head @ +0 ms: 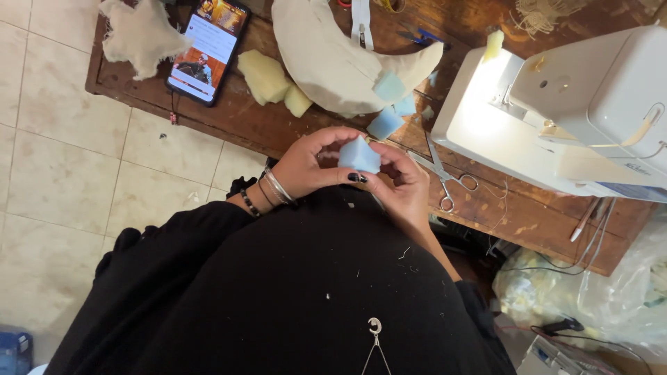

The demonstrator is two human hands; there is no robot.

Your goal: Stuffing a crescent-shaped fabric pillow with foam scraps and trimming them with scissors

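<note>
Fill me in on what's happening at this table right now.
A person in black holds a pale blue foam piece between both hands, the left hand and right hand pinching it just off the edge of the wooden table. On the table lie more blue foam pieces, yellow foam chunks, a cream fabric shape, scissors, a lit phone and a white sewing machine.

Home sewing corner set up on a worn wooden tabletop.

A white sewing machine with its work lamp lit stands beside steel scissors, cream and pale blue foam offcuts, a stuffed crescent-shaped beige fabric cushion, a scrap of frayed cream cloth and a smartphone with a lit screen; beige floor tiles suggest a domestic room.
</note>
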